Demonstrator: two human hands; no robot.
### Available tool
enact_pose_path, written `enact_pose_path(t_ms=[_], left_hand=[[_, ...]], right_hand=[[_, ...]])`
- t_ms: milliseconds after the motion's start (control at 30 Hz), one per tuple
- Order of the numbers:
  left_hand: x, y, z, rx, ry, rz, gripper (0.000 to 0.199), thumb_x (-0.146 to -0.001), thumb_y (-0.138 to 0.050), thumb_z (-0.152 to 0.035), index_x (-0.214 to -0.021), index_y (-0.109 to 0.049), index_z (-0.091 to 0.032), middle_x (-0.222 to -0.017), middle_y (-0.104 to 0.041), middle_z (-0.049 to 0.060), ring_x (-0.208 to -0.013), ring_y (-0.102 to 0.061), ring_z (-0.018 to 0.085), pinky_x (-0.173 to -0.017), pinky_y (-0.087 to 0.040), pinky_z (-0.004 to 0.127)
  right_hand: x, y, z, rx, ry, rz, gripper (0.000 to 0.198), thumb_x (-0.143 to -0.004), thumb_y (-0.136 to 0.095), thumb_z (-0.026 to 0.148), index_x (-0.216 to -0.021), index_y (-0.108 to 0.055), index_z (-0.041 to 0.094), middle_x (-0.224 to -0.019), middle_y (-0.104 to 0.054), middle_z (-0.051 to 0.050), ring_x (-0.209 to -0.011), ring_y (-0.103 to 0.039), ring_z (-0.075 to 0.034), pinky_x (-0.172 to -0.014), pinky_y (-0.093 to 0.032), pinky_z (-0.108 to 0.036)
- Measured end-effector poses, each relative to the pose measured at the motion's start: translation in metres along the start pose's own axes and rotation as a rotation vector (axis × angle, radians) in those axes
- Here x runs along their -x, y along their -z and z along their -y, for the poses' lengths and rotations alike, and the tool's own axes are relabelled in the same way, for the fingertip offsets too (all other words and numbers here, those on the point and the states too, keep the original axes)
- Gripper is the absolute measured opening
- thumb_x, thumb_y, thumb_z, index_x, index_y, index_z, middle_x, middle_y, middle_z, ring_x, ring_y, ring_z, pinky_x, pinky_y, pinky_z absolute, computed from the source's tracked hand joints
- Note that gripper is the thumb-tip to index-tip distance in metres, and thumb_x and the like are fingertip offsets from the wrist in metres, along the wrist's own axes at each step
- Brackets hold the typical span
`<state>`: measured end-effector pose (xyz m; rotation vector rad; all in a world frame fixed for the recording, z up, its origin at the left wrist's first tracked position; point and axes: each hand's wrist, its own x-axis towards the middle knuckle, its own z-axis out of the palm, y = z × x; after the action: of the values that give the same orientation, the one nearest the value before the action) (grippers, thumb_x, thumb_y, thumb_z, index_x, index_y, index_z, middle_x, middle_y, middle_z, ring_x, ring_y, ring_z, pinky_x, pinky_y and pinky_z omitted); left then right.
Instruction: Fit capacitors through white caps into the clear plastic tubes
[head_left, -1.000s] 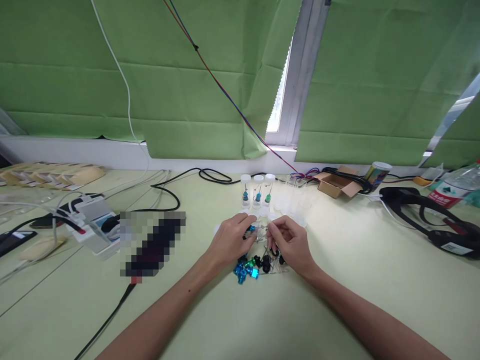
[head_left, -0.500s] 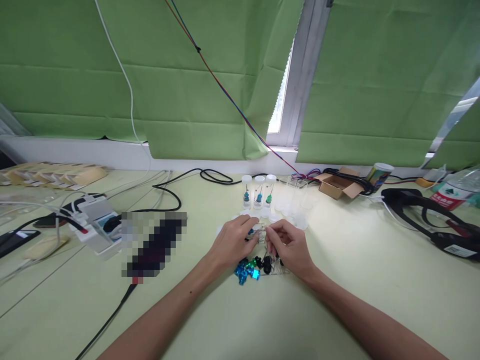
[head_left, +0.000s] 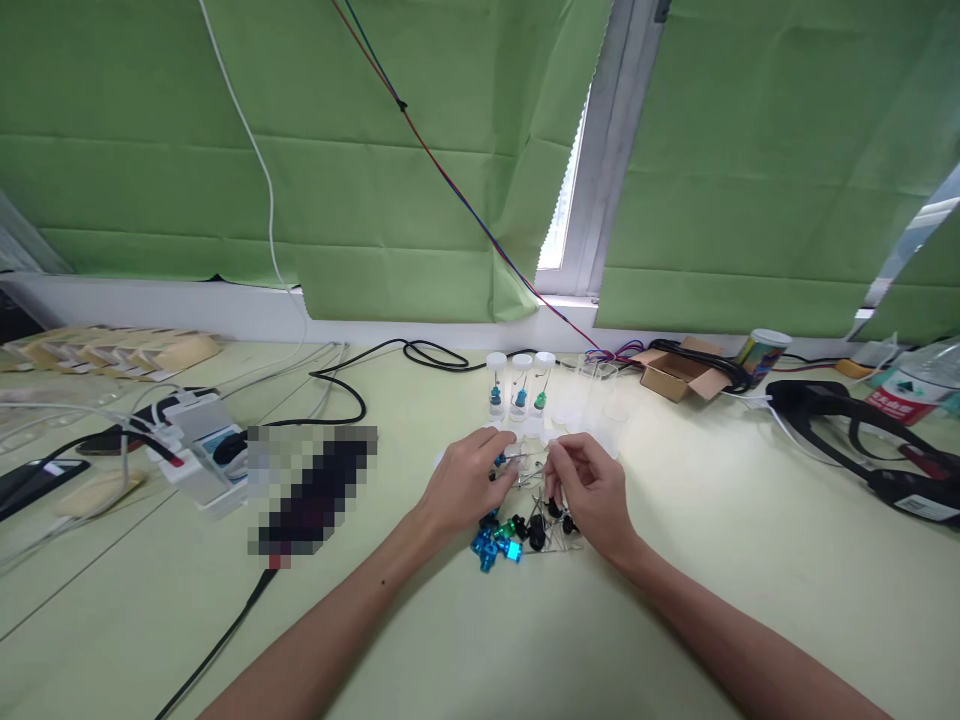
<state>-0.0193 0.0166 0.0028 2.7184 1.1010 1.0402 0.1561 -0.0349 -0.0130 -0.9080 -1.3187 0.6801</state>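
Observation:
My left hand (head_left: 469,482) is closed, with a small blue piece (head_left: 500,460) held between thumb and fingers. A thin metal pin (head_left: 527,456) runs from it toward my right hand (head_left: 592,490). The right fingertips are pinched close to the pin's far end, and what they grip is too small to make out. Just below lies a pile of blue metallic pieces (head_left: 486,549), a green piece (head_left: 506,529), black rounded pieces (head_left: 537,532) and thin metal pins (head_left: 559,540). Beyond my hands stand three capped clear tubes (head_left: 520,388), each with a coloured piece and a pin inside.
Uncapped clear tubes (head_left: 596,385) stand right of the filled ones. Farther right are a small cardboard box (head_left: 679,380), a printed can (head_left: 763,355), black glasses-like gear (head_left: 862,450) and a bottle (head_left: 915,385). Cables and a white device (head_left: 202,450) lie at left.
My right hand has shifted slightly right, widening the gap between the hands and showing more of the black pieces and pins. My left hand stays almost in place.

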Motion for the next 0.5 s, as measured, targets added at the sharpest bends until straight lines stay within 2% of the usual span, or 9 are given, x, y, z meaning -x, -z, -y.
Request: enact_pose_path(t_ms=[500], left_hand=[[0.0003, 0.0013, -0.0014, -0.040, -0.047, -0.024, 0.016, -0.086, -0.053, -0.019, -0.099, -0.061, -0.020, -0.082, -0.065, 0.003, -0.071, -0.060, 0.017, -0.062, -0.044, 0.028]], right_hand=[[-0.0012, 0.0014, -0.0010, 0.060, 0.000, 0.020, 0.026, -0.096, -0.056, 0.037, -0.077, -0.053, 0.020, -0.062, -0.056, 0.002, -0.044, -0.053, -0.009, -0.043, -0.044, -0.023]])
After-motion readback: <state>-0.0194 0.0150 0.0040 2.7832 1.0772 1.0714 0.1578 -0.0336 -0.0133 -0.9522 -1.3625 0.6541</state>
